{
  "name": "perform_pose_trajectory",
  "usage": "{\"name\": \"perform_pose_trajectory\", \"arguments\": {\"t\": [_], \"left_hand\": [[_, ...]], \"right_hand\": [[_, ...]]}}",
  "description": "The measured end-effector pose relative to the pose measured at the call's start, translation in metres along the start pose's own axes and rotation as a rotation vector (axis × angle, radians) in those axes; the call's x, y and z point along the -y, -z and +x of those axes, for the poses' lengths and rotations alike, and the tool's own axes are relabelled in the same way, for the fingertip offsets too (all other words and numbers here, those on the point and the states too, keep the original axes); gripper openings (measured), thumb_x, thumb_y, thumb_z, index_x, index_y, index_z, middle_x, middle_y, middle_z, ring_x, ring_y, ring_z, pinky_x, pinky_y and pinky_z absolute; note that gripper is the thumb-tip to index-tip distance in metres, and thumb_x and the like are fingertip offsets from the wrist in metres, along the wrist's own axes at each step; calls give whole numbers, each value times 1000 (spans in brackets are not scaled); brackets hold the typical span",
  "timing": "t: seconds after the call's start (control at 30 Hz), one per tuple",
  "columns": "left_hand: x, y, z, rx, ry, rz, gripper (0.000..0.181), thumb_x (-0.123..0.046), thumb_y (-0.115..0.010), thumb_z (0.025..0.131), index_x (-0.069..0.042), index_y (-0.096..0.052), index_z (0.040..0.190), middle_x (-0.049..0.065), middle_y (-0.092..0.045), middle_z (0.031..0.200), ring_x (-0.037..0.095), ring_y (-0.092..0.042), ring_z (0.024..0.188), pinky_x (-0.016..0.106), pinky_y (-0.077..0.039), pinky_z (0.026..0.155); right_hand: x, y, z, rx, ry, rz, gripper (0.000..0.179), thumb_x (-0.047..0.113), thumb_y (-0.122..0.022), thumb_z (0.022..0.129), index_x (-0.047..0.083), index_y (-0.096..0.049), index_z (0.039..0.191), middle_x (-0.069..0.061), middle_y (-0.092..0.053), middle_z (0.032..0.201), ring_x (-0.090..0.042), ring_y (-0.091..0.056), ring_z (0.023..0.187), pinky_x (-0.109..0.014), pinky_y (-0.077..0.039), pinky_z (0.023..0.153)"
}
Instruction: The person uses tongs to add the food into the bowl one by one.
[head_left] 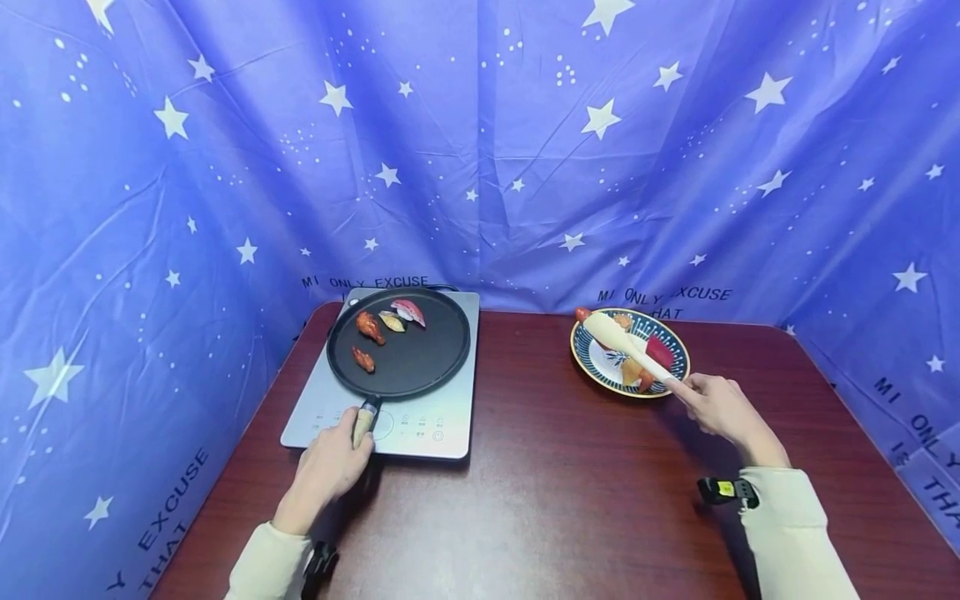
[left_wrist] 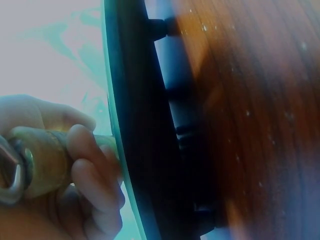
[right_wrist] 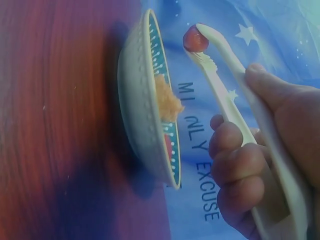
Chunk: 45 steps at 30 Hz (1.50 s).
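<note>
My left hand [head_left: 330, 460] grips the wooden handle [head_left: 362, 425] of a round black frying pan [head_left: 423, 354], which sits on a silver cooktop [head_left: 315, 425]. In the pan lie a browned drumstick [head_left: 369, 326], a smaller browned chicken piece [head_left: 363, 359], and two sushi-like pieces, one red-topped [head_left: 409, 312], one yellowish [head_left: 392, 321]. My right hand [head_left: 723, 414] holds cream tongs [right_wrist: 232, 47] above a patterned dish [right_wrist: 132, 100]. Between the tong tips is a reddish, rounded food piece [right_wrist: 195, 39], perhaps a sausage end. The dish holds a red piece [head_left: 659, 352] and several others.
A dark red wooden table [head_left: 555, 483] extends between the cooktop and the dish. Blue star-printed curtains [head_left: 517, 125] enclose the back and sides, close to the table's edges. A black cable [head_left: 441, 287] runs behind the cooktop.
</note>
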<state>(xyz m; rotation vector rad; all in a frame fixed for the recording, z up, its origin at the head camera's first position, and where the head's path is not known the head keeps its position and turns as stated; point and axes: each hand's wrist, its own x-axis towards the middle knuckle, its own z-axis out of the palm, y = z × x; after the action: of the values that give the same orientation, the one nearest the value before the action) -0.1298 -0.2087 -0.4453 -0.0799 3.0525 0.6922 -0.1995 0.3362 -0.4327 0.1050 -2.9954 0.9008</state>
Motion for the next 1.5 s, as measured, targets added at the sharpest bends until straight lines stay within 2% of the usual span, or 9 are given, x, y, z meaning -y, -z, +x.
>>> {"name": "perform_pose_trajectory", "arguments": {"t": [0.23,0.43,0.63,1.0,1.33,1.5], "left_hand": [[0,0,-1,3,6,-8,51,-28,-51,89,-4,-43,133,18,-59,83,30,-58,71,44,-42,56],[1,-1,0,-6,4,-11,51,-28,-51,88,-5,-44,133,20,-60,86,32,-59,73,45,-42,57],[1,-2,1,-9,7,-12,51,-28,-51,88,-5,-44,133,20,-61,87,32,-59,73,45,-42,57],[0,0,1,-5,11,-17,49,-28,-52,89,-5,-45,132,16,-59,81,29,-57,69,43,-41,55],[1,-2,1,-12,3,-19,50,-28,-51,88,-5,-45,132,17,-59,81,29,-57,68,43,-41,55],[1,-3,2,-15,3,-21,50,-29,-51,88,-6,-45,132,16,-59,80,28,-57,67,42,-41,54]], "right_hand": [[16,0,4,14,20,-17,51,49,-49,94,1,-60,80,-1,-50,54,-17,-50,45,-32,-39,42],[33,-4,13,12,81,-37,49,47,-48,95,3,-65,84,1,-50,54,-15,-49,46,-31,-38,45],[52,-13,20,31,101,16,49,52,-47,94,6,-61,81,-2,-52,59,-16,-50,45,-32,-41,44],[90,-29,31,41,169,63,44,48,-52,93,8,-57,74,1,-48,52,-14,-49,40,-31,-38,40],[119,-49,43,108,152,150,43,48,-53,93,8,-56,77,-1,-50,54,-12,-46,40,-28,-37,38],[135,-57,49,125,160,149,44,49,-52,93,8,-57,77,-1,-51,54,-13,-47,40,-28,-36,39]]}}
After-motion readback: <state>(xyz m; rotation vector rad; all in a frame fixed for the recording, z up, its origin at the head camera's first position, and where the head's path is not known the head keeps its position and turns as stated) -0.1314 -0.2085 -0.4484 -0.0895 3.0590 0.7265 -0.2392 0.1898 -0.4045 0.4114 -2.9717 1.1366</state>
